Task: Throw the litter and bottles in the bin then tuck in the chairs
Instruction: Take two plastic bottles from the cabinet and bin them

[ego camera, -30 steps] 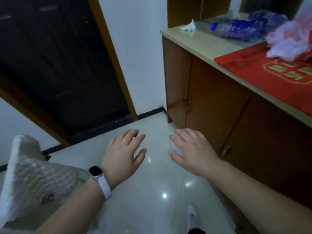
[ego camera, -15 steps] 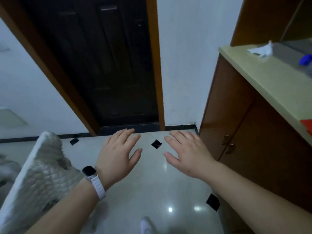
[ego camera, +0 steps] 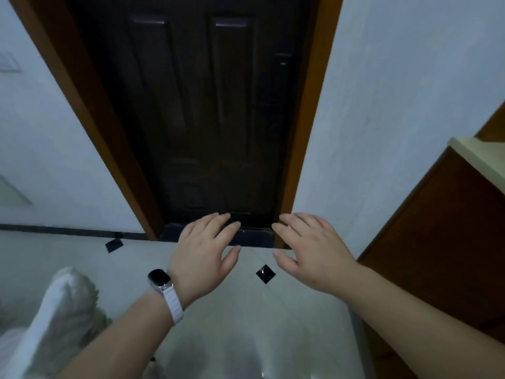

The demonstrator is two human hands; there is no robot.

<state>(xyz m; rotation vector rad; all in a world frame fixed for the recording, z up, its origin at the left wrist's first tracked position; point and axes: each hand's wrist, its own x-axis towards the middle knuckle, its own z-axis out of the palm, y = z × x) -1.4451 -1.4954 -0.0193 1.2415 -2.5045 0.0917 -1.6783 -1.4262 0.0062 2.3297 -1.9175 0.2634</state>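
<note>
Left hand (ego camera: 203, 250) and right hand (ego camera: 314, 250) hover spread wide and empty before the dark door (ego camera: 207, 119), no litter or bin in sight, so the search may drift off course.

One head-worn wide-angle camera looks forward and down, facing a dark door (ego camera: 207, 119) across the pale floor (ego camera: 246, 310). The left grip (ego camera: 203, 255) and right grip (ego camera: 314, 253) sit close beneath the lens.

Your forearms (ego camera: 426, 318) bare, your left hand (ego camera: 203, 259) with a watch (ego camera: 159, 278) at its seven o'clock, dark square face, pale ribbed strap (ego camera: 172, 306), your right hand (ego camera: 314, 253) bare
</note>
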